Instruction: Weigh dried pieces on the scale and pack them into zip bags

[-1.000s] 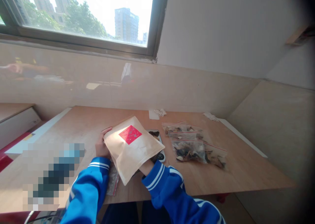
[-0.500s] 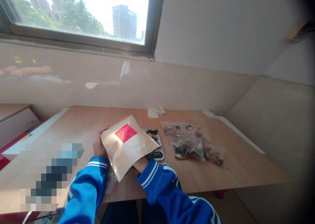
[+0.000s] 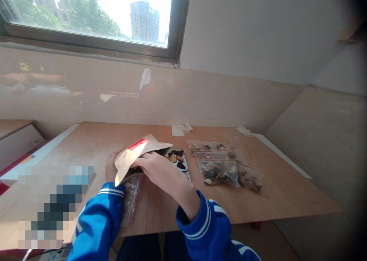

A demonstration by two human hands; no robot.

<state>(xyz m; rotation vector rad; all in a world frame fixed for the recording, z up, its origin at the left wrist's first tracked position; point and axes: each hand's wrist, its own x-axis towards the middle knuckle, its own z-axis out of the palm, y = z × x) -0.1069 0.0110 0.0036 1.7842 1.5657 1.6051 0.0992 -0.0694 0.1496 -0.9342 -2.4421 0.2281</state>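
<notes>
A tan paper pouch (image 3: 134, 154) with a red label lies tipped on its side, mouth toward a small scale (image 3: 180, 158) that carries several dark and pale dried pieces. My left hand (image 3: 110, 168) grips the pouch from behind, fingers closed on its far edge. My right hand (image 3: 155, 170) rests at the pouch's mouth with fingers curled under its lower edge; what they pinch is hidden. An empty clear zip bag (image 3: 130, 200) with a red strip lies flat under my forearms.
Several filled clear zip bags (image 3: 223, 169) of dried pieces lie right of the scale on the wooden table (image 3: 286, 200). Crumpled paper scraps (image 3: 183, 128) sit by the back wall. A blurred-out patch (image 3: 54, 203) covers the table's left front. A white box (image 3: 17, 142) stands far left.
The pouch has gone from upright, label facing me, to tipped flat toward the scale. My right hand came out from behind it and now sits at its mouth. More pieces show on the scale.
</notes>
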